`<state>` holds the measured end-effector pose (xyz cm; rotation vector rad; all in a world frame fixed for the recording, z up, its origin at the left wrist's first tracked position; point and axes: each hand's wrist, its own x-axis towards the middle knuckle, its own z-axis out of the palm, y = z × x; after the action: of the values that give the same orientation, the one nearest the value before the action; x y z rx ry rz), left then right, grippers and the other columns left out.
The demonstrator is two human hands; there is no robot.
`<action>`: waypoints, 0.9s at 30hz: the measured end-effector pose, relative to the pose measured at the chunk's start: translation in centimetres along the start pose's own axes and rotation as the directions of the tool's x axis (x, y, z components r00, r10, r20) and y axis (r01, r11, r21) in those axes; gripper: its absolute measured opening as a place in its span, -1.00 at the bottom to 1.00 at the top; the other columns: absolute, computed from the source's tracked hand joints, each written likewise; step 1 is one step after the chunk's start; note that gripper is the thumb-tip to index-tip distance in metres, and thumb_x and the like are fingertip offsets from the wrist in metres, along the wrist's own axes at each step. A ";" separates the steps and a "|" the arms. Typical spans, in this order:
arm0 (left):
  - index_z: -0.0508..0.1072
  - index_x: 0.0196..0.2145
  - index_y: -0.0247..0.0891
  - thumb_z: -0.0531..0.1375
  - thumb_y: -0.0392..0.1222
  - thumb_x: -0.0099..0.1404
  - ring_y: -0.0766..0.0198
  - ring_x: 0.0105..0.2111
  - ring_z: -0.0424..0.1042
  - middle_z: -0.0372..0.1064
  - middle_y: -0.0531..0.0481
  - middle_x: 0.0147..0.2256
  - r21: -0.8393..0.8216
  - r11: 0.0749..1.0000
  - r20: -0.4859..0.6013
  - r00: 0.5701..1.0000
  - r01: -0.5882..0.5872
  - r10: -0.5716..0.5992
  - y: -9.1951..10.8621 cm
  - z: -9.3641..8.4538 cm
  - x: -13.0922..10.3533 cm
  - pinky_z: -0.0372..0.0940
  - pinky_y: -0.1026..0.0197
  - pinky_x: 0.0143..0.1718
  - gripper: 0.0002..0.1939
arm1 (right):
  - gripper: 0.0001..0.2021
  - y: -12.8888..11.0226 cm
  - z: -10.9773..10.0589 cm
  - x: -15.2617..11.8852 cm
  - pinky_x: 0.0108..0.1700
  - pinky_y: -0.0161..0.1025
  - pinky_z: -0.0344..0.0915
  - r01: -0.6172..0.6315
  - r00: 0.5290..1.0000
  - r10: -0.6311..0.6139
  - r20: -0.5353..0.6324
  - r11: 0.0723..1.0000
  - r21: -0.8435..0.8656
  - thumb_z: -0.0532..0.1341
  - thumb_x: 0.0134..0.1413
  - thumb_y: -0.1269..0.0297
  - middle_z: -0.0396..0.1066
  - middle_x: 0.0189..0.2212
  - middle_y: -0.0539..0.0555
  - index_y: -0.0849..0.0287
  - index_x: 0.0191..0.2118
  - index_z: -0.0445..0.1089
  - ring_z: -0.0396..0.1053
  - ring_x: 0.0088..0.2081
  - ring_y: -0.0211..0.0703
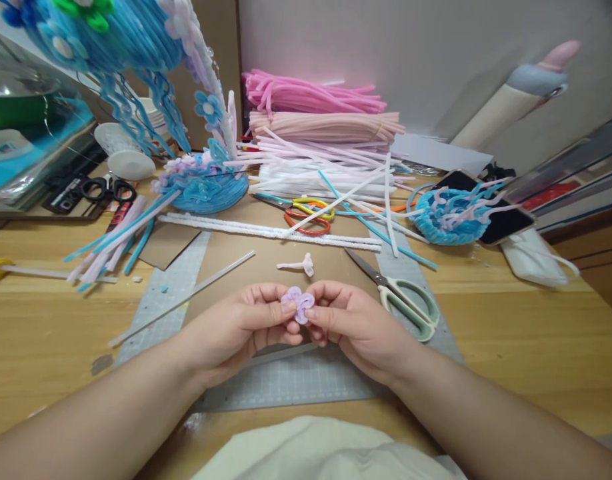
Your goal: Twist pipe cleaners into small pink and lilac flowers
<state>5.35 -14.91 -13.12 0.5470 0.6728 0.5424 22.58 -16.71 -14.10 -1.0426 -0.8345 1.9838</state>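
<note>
Between my two hands is a small lilac pipe-cleaner flower (pixel 297 301) with rounded looped petals. My left hand (pixel 259 317) pinches its left side, thumb on top. On the other side, my right hand (pixel 343 313) grips a petal between thumb and fingers. Just beyond the fingertips lies a pale pink pipe-cleaner piece (pixel 306 265) with a short stem and a bunched head. Scissors with pale green handles (pixel 411 303) rest close to my right hand. A clear stick (pixel 186 297) lies slanted to the left of my left hand.
Under the work are a brown board (pixel 226 267) and a grey cutting mat (pixel 336 383). White pipe cleaners (pixel 271 231) lie across behind, near red-and-yellow-handled pliers (pixel 311 217). Pink bundles (pixel 316 93) stack at the back. A blue jellyfish-like craft (pixel 111 40) hangs upper left; a blue bundle (pixel 451 217) sits right.
</note>
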 end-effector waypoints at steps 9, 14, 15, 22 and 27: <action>0.40 -0.39 -0.33 0.18 -0.41 0.20 0.46 -0.55 0.37 0.39 0.03 -0.51 -0.042 0.999 -0.005 0.999 0.033 -0.033 -0.3 0.3 -0.4 0.37 0.39 -0.43 -0.95 | -0.69 0.0 -0.1 0.1 -0.52 -0.39 0.11 0.009 1.000 -0.009 0.004 0.998 -0.057 0.41 -0.25 0.18 0.33 -0.55 -0.06 0.22 -0.42 0.33 0.20 -0.58 -0.40; 0.39 -0.36 -0.34 0.16 -0.33 0.23 0.37 -0.42 0.40 0.40 -0.02 -0.41 0.088 0.996 -0.025 1.000 0.004 -0.002 0.4 0.5 -0.4 0.33 0.30 -0.30 -0.98 | -0.74 -0.2 -0.4 0.2 -0.51 -0.42 0.08 0.032 0.999 -0.030 0.041 0.999 -0.043 0.39 -0.19 0.24 0.32 -0.53 -0.07 0.22 -0.39 0.35 0.18 -0.57 -0.43; 0.39 -0.37 -0.35 0.17 -0.33 0.22 0.36 -0.40 0.40 0.40 -0.02 -0.41 0.134 0.991 -0.032 0.999 -0.010 0.014 0.5 0.4 -0.5 0.31 0.30 -0.29 -0.97 | -0.74 -0.3 -0.4 0.1 -0.52 -0.42 0.07 0.034 0.999 -0.031 0.037 0.998 -0.059 0.39 -0.20 0.24 0.31 -0.53 -0.07 0.23 -0.39 0.35 0.18 -0.57 -0.42; 0.42 -0.41 -0.33 0.24 -0.28 0.17 0.40 -0.45 0.24 0.34 0.03 -0.45 0.318 0.947 0.020 0.999 -0.048 0.044 0.9 0.1 -0.7 0.15 0.35 -0.39 -0.93 | -0.79 -1.0 0.2 -0.2 -0.39 -0.36 0.20 0.146 0.989 -0.140 0.048 0.972 -0.185 0.37 -0.16 0.24 0.32 -0.50 -0.05 0.19 -0.45 0.34 0.26 -0.46 -0.32; 0.45 -0.44 -0.31 0.33 -0.18 0.05 0.37 -0.46 0.23 0.32 0.03 -0.48 0.089 0.996 0.097 0.995 0.021 -0.030 1.0 -0.2 -0.6 0.13 0.34 -0.40 -0.83 | -0.88 -1.3 -0.1 -0.5 -0.29 -0.29 0.21 0.240 0.970 -0.225 0.094 0.947 -0.212 0.28 -0.01 0.25 0.31 -0.45 0.00 0.19 -0.40 0.38 0.26 -0.38 -0.26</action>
<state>4.55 -14.52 -12.36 0.6427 0.6111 0.4602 23.23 -16.50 -12.92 -0.9530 -1.1834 1.7632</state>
